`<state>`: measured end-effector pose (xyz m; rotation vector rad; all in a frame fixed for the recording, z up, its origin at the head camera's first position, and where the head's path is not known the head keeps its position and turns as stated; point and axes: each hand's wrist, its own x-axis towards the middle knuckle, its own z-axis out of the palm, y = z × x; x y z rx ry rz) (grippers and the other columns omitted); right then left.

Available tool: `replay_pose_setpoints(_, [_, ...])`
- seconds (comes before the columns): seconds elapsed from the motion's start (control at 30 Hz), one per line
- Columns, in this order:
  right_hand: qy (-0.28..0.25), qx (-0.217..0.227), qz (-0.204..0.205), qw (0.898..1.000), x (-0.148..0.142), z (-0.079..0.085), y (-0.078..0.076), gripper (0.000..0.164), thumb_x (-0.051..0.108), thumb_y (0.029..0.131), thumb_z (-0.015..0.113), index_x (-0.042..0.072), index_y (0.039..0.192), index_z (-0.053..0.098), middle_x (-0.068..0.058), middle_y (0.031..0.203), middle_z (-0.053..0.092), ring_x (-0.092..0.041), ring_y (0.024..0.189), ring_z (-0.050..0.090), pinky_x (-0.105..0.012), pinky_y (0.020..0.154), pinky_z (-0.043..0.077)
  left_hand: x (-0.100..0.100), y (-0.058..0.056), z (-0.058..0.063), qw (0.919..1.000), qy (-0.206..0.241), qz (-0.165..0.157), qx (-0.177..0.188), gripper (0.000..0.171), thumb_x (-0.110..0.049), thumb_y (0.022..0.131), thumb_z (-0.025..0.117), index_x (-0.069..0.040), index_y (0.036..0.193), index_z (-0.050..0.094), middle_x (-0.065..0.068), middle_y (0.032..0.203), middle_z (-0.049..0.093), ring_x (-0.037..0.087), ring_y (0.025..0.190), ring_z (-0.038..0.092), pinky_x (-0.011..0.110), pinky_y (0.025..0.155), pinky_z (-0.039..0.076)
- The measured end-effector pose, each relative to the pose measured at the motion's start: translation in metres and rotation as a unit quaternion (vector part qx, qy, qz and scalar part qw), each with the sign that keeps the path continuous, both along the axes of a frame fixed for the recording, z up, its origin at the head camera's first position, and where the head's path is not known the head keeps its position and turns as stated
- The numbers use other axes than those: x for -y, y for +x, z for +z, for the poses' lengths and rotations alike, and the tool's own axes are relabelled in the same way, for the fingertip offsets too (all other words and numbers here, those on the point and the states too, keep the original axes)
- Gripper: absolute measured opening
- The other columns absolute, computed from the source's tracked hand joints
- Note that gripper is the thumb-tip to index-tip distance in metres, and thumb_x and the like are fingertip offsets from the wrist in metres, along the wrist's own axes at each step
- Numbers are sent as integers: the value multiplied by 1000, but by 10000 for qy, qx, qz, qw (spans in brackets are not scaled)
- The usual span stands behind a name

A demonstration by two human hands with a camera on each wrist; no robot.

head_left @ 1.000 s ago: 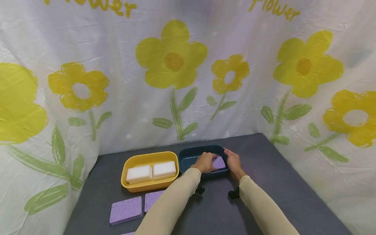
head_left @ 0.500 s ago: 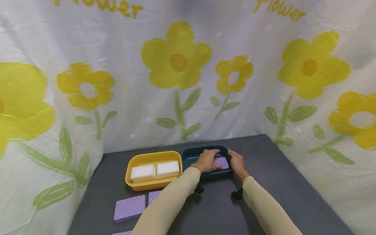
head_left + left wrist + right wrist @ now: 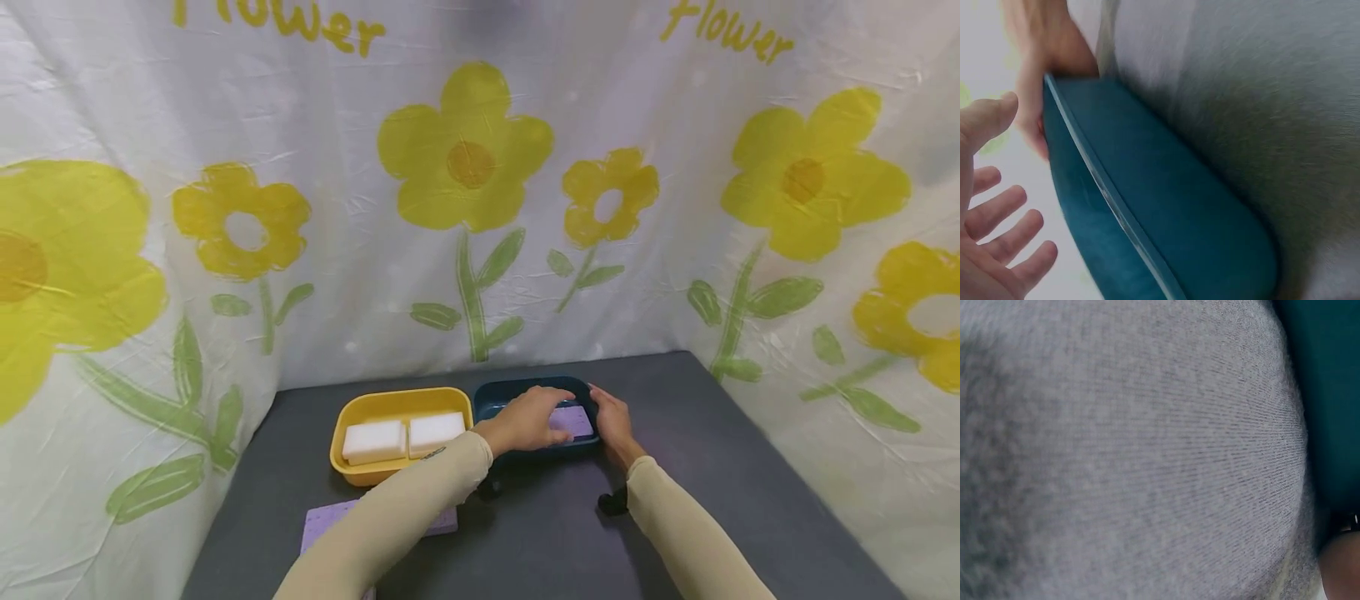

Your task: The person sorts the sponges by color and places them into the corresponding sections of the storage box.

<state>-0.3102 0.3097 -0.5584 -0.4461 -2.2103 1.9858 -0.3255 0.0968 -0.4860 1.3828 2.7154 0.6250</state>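
Note:
A purple sponge (image 3: 573,422) lies flat at the right end of the dark blue tray (image 3: 517,386). My left hand (image 3: 527,418) hovers over the tray's near side, thumb and fingers spread, nothing held. In the left wrist view those spread fingers (image 3: 1007,244) stand apart from the tray's wall (image 3: 1166,194). At the tray's right end my right hand (image 3: 615,423) holds the rim and outer wall from outside; its fingertips are partly hidden. Only a bit of that hand (image 3: 1342,565) shows in the right wrist view, beside the tray.
A yellow tray (image 3: 360,475) with two white sponges (image 3: 375,439) stands left of the blue one. In front of it, purple sponges (image 3: 324,518) lie on the dark grey table (image 3: 555,533), partly covered by my left sleeve. A flower-printed curtain (image 3: 345,250) closes off the back.
My left hand has let go of the purple sponge and moved up and slightly left, fingers opening. The sponge stays in the blue tray. My right hand keeps its place at the tray's end.

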Motion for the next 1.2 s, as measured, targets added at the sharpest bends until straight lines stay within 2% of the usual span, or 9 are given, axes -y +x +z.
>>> replay_pose_setpoints(0.1, [-31, -41, -43, 10000, -2, -2, 1, 51, 26, 118, 42, 1, 162, 50, -21, 173, 41, -40, 164, 31, -55, 135, 20, 9, 16, 7, 9994, -280, -203, -53, 67, -39, 100, 80, -13, 158, 58, 3, 159, 62, 24, 146, 58, 40, 122, 46])
replay_pose_setpoints(0.27, [14, 22, -60, 10000, -4, -4, 1, 51, 26, 118, 41, 2, 163, 49, -21, 174, 39, -41, 166, 28, -56, 135, 17, 25, 37, 12, 9971, -640, -274, -318, 66, -43, 101, 79, -17, 159, 57, 2, 160, 61, 23, 145, 59, 40, 121, 48])
replay_pose_setpoints(0.37, [113, 65, -5, 9999, -5, -3, 3, 52, 26, 119, 40, 3, 164, 47, -21, 175, 37, -41, 167, 23, -57, 136, 14, 36, 45, 13, 9958, -755, -276, -438, 67, -43, 101, 79, -18, 158, 57, 2, 159, 61, 23, 143, 59, 40, 119, 49])
replay_pose_setpoints(0.6, [88, 100, 133, 9998, -4, -2, 5, 53, 29, 119, 38, 5, 166, 45, -19, 177, 33, -41, 168, 22, -59, 135, 13, 69, 65, 18, 9943, -974, -211, -387, 66, -45, 100, 78, -17, 157, 59, 4, 155, 64, 22, 140, 62, 39, 118, 50])
replay_pose_setpoints(0.97, [80, 120, 207, 9997, -2, 2, 6, 53, 28, 119, 37, 4, 167, 42, -19, 178, 32, -40, 169, 20, -58, 136, 12, 122, 91, 21, 9915, -1084, -290, -653, 61, -43, 100, 79, -10, 150, 65, 6, 145, 71, 19, 130, 69, 36, 111, 55])
replay_pose_setpoints(1.1, [58, 142, 222, 9996, 0, 3, 5, 54, 30, 120, 36, 5, 167, 42, -20, 178, 32, -41, 168, 21, -59, 135, 13, 144, 99, 19, 9912, -1161, -156, -612, 62, -40, 98, 83, -8, 147, 66, 7, 143, 71, 20, 127, 70, 37, 109, 56])
replay_pose_setpoints(1.2, [35, 123, 241, 9996, 0, 3, 3, 55, 31, 120, 36, 5, 168, 42, -19, 178, 33, -41, 168, 22, -59, 135, 14, 161, 103, 14, 9900, -1192, 14, -751, 62, -38, 94, 86, -6, 144, 67, 8, 139, 73, 21, 124, 71, 38, 107, 57])
